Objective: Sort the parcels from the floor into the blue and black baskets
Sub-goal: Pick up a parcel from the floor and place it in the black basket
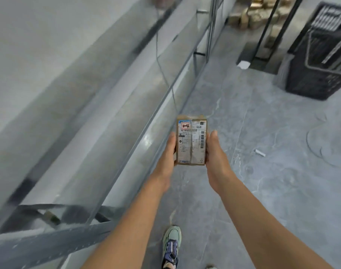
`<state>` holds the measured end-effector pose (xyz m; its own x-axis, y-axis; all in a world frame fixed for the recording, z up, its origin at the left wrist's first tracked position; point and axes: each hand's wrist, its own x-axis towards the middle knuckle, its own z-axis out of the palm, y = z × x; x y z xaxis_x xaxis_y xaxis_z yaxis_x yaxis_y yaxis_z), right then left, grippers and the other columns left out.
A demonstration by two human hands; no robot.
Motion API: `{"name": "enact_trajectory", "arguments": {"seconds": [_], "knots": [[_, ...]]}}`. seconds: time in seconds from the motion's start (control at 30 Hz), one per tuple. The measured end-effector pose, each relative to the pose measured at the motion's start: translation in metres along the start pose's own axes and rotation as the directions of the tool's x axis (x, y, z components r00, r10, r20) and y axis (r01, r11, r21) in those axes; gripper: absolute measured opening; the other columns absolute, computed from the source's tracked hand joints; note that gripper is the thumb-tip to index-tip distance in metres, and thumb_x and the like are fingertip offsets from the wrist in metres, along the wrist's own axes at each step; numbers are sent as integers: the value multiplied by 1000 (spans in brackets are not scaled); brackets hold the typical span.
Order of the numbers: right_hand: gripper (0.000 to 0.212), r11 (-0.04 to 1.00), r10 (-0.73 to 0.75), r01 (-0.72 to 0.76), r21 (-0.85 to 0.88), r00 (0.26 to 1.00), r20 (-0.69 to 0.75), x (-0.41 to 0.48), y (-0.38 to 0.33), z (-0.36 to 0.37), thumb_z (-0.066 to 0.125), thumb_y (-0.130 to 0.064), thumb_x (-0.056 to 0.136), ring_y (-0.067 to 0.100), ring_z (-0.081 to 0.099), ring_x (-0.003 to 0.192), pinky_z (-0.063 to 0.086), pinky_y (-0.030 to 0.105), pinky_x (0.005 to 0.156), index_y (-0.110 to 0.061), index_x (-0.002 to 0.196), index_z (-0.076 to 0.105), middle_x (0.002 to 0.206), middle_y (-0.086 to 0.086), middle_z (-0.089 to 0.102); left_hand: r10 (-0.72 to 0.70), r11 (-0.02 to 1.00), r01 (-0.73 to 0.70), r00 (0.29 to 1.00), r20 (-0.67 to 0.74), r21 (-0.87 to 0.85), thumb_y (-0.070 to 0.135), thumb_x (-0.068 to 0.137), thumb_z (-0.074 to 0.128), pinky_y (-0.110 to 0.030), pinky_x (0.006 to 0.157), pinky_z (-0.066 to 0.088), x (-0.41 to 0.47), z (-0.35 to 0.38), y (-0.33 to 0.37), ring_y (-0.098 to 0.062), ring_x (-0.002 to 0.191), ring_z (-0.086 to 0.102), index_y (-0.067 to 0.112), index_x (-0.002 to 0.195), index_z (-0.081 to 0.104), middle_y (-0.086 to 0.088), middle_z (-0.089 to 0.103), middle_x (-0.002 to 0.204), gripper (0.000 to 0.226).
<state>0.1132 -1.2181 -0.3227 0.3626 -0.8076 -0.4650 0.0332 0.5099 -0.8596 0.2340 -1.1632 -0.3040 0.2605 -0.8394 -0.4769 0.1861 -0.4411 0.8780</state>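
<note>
A small brown cardboard parcel (191, 141) with a white shipping label and a red-edged sticker marked by hand is held label-up in front of me, above the grey floor. My left hand (168, 155) grips its left edge and my right hand (216, 153) grips its right edge. A black slatted basket (319, 55) stands on the floor at the far right. A heap of brown parcels (251, 12) lies at the top, behind dark upright poles. No blue basket is in view.
A grey metal shelving rack (99, 117) runs along the whole left side, its frame close to my left arm. A white scrap (260, 153) lies on the grey stone floor (263, 181). My shoe (171, 245) is at the bottom.
</note>
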Motion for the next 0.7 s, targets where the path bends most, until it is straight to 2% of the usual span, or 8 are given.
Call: {"name": "enact_trajectory", "arguments": {"seconds": [0.07, 0.17, 0.33, 0.47, 0.57, 0.7], "knots": [[68, 999, -48, 49, -14, 997, 56, -22, -46, 19, 17, -71, 105, 13, 63, 130, 33, 52, 124, -39, 133, 70, 131, -10, 73, 83, 997, -83, 996, -42, -9, 68, 104, 17, -48, 122, 32, -31, -4, 46, 12, 115, 61, 56, 122, 66, 26, 70, 126, 54], [68, 991, -122, 129, -42, 982, 143, -58, -101, 48, 20, -75, 103, 12, 64, 129, 34, 51, 123, -40, 133, 70, 130, -11, 74, 178, 983, -181, 978, -107, -16, 67, 105, 17, -47, 121, 35, -82, -11, 101, 7, 121, 62, 45, 136, 63, 20, 69, 132, 60], [64, 966, -222, 251, -58, 926, 304, -122, -165, 87, 18, -70, 106, 9, 63, 129, 35, 48, 123, -40, 134, 68, 130, -13, 73, 299, 952, -305, 928, -222, 5, 67, 105, 16, -48, 122, 33, -170, -20, 162, 6, 123, 60, 45, 136, 63, 20, 68, 132, 60], [63, 955, -241, 289, -63, 885, 399, -171, -191, 120, 21, -75, 103, 11, 61, 132, 31, 51, 125, -45, 130, 70, 131, -14, 73, 365, 924, -382, 872, -326, 13, 70, 103, 17, -50, 123, 30, -238, -34, 191, 8, 124, 58, 48, 132, 65, 23, 68, 132, 60], [58, 944, -252, 322, -70, 842, 476, -203, -195, 149, 23, -76, 102, 13, 61, 132, 33, 53, 124, -52, 124, 72, 132, -13, 73, 390, 904, -428, 823, -413, -1, 63, 106, 18, -48, 124, 29, -288, -47, 197, 15, 114, 60, 47, 123, 68, 28, 71, 122, 55], [53, 940, -244, 337, -59, 781, 575, -252, -188, 189, 25, -71, 105, 14, 62, 131, 35, 53, 123, -54, 116, 75, 130, -12, 73, 387, 892, -453, 753, -532, 8, 59, 108, 16, -42, 120, 34, -353, -67, 193, 19, 104, 62, 44, 124, 66, 33, 72, 112, 55]]}}
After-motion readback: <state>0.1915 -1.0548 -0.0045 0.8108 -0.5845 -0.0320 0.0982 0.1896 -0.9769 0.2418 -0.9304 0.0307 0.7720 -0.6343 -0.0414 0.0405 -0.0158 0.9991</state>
